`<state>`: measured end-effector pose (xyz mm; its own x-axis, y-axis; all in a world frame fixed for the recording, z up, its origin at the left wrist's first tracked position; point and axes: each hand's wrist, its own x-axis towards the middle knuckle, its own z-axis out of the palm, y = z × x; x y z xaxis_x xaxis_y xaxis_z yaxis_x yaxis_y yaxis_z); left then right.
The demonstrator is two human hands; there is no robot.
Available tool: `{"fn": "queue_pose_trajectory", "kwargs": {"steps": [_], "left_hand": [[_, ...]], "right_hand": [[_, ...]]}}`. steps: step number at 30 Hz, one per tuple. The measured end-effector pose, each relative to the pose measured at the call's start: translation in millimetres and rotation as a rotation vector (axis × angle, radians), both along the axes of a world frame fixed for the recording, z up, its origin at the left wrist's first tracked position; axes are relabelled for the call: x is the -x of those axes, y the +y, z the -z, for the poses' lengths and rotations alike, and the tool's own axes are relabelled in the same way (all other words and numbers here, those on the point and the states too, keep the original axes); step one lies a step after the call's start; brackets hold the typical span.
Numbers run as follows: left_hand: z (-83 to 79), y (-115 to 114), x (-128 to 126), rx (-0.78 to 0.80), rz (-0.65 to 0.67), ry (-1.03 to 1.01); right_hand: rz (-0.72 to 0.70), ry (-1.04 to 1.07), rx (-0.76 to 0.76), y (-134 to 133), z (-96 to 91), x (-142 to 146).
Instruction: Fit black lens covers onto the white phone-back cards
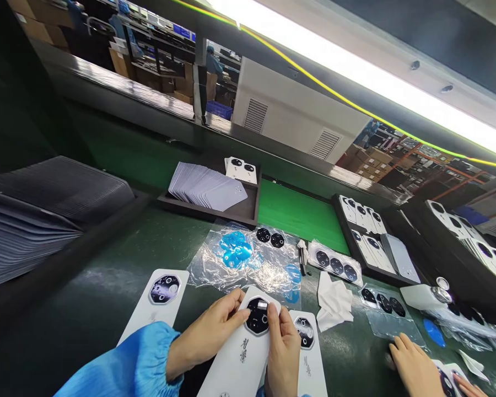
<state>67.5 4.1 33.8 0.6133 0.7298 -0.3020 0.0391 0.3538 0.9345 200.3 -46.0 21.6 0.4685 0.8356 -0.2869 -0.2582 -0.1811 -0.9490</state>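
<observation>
A white back panel (235, 364), like a phone's rear cover, is tilted up between my hands, with dark lettering below its black eight-sided lens plate (254, 322). My left hand (213, 331) grips its left edge, the thumb on the lens plate. My right hand (284, 347) closes on the right edge, thumb beside the plate near a small shiny strip (262, 305). Another white panel (155, 309) lies to the left. A third panel (312, 358) lies partly behind my right hand.
Ahead lies clear plastic film (206, 270) with blue peeled films (235, 248) and round black plates (270, 237). A white cloth (334, 300) is to the right. Black trays (215, 212) hold panels. At right, a co-worker's hand (415, 366) is near other panels.
</observation>
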Motion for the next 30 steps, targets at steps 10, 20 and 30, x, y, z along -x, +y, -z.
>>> {"fn": "queue_pose_trajectory", "kwargs": {"steps": [10,20,30], "left_hand": [[2.6,0,-4,-0.110,-0.021,0.102],[0.2,-4,-1,-0.042,0.030,0.010],[-2.8,-2,-3,0.156,-0.043,-0.089]], "right_hand": [[-0.019,0.192,0.025,4,-5.5,4],[-0.047,0.093,-0.023,1,2.5,-3],[-0.125,0.085,-0.038,-13,1.8,1]]}}
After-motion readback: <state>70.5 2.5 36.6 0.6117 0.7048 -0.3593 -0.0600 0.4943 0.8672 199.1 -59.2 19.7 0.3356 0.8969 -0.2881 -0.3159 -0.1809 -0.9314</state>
